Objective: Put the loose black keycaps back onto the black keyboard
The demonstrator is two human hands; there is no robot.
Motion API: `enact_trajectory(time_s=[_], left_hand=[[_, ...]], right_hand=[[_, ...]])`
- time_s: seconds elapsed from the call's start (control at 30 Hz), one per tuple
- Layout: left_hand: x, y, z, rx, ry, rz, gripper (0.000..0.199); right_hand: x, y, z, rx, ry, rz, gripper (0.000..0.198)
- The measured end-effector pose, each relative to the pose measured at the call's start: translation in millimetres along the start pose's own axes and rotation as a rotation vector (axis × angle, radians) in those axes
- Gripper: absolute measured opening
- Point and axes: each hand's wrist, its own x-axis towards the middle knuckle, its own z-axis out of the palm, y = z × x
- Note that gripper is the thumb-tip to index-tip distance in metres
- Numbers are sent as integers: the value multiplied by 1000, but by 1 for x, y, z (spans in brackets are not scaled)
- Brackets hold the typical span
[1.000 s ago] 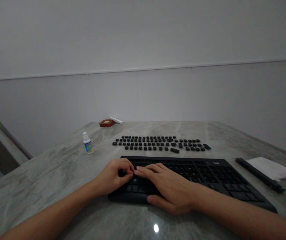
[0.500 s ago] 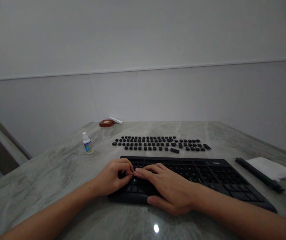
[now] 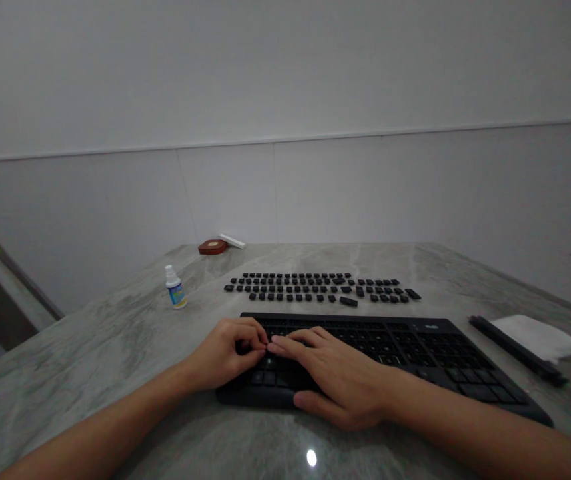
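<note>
A black keyboard [image 3: 408, 343] lies flat on the table in front of me, with many of its keycaps off across the upper and middle part. Over its left end, my left hand [image 3: 235, 350] is closed in a pinch, thumb and forefinger down at the keys. Whatever sits between those fingertips is too small or hidden to make out. My right hand [image 3: 335, 377] rests across the keyboard with its fingers stretched out and its thumb apart. Its forefinger tip meets the left fingertips. Behind the keyboard, loose black keycaps [image 3: 290, 289] stand in rows on the tabletop.
A white spray bottle [image 3: 176, 291] with a blue label stands at the left. Farther back lie a brown case [image 3: 212, 247] and a white strip [image 3: 232, 241]. Right of the keyboard are a long black bar [image 3: 515, 348] and a white cloth or tissue [image 3: 540, 337].
</note>
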Motion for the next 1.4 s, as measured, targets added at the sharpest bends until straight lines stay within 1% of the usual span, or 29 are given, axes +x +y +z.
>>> enact_trajectory(time_s=[0.13,0.23,0.37,0.5,0.57,0.63,0.7,0.87,0.97,1.03,1.13,1.2,1.3,1.4], left_hand=[[0,-2,-1,9,-5,7,16],[-1,-2,-2,28,-25,75,16],[-2,0,-5,63,-47,153,18],[-3,0,-5,103,-48,211,19],[-3,0,-5,161,-37,241,19],[-1,-1,-4,226,-37,258,21],[1,-1,-4,260,-65,267,23],[4,2,-6,271,-161,317,25],[3,4,-7,308,-209,341,20],[3,4,-7,295,-217,328,17],[3,2,-4,251,-198,299,19],[2,-1,-3,237,-165,298,22],[-1,-11,-3,218,-86,281,20],[0,-26,-5,217,23,191,22]], right_hand=[[0,0,0,-13,-10,0,71],[0,0,0,-11,-9,-1,72],[-1,2,2,15,32,-5,83],[-1,4,5,-10,69,-42,92],[0,4,4,-25,42,-36,89],[0,2,2,-30,-13,-15,84],[2,1,-2,-32,-54,5,81],[3,-4,-4,-41,-75,-19,82],[5,-7,-2,-41,-77,-39,82],[6,-8,0,-33,-86,-39,85],[6,-11,4,-23,-87,-15,89],[4,-12,7,-24,-59,7,87],[0,-12,11,-35,24,48,79],[-2,-10,14,-58,100,67,66]])
